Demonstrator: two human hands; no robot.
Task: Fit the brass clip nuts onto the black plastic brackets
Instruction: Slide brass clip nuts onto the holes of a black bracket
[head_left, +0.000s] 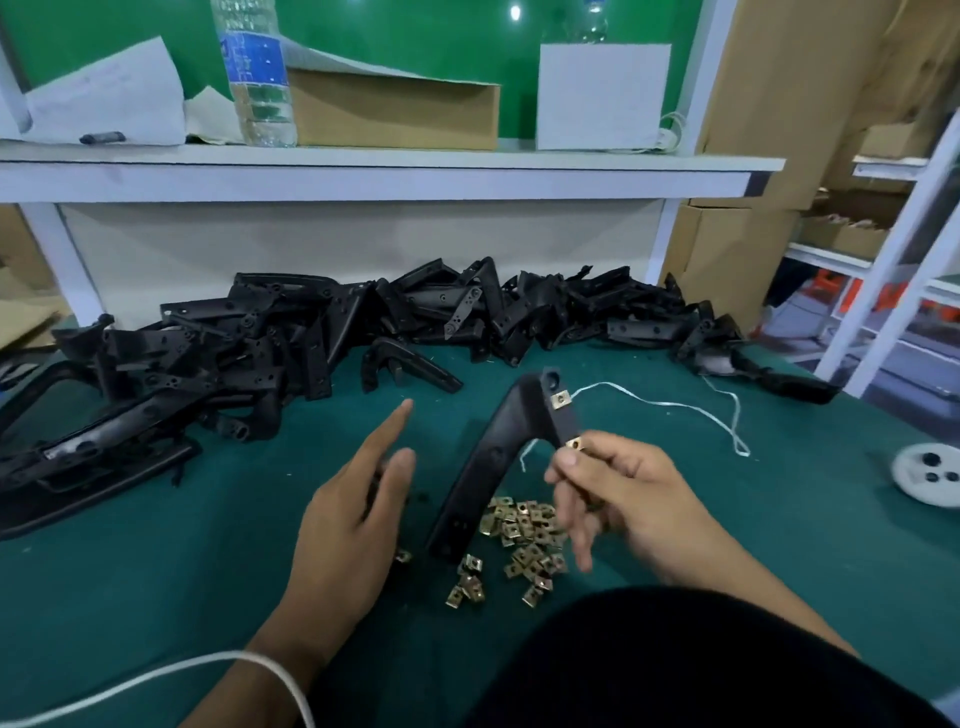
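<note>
**Second clip nut going onto the bracket's short leg**

Fingertips of the right hand (613, 488) pinch a brass clip nut (574, 443) against the edge of the black bracket (498, 457), thumb and forefinger closed on it, the other fingers loosely curled below. The left hand (353, 514) hovers beside the bracket with fingers straight and spread, holding nothing; whether it touches the bracket's long leg cannot be told. One fitted nut (560, 399) already sits higher on the same leg, near the holed end.

By my judgement the step in hand is seating this second nut. The next move calls for a firm push so the folded metal slides over the plastic edge, with its hole lined up, while the bracket is steadied.

Beneath the bracket's foot lies a loose heap of clip nuts (524, 540), small, square, shiny folded brass. The bracket is matte, L-shaped moulded plastic. Further back a pile of brackets (322, 332) sprawls across the green felt-like table (156, 571), with white string (670, 405) to the right.
</note>
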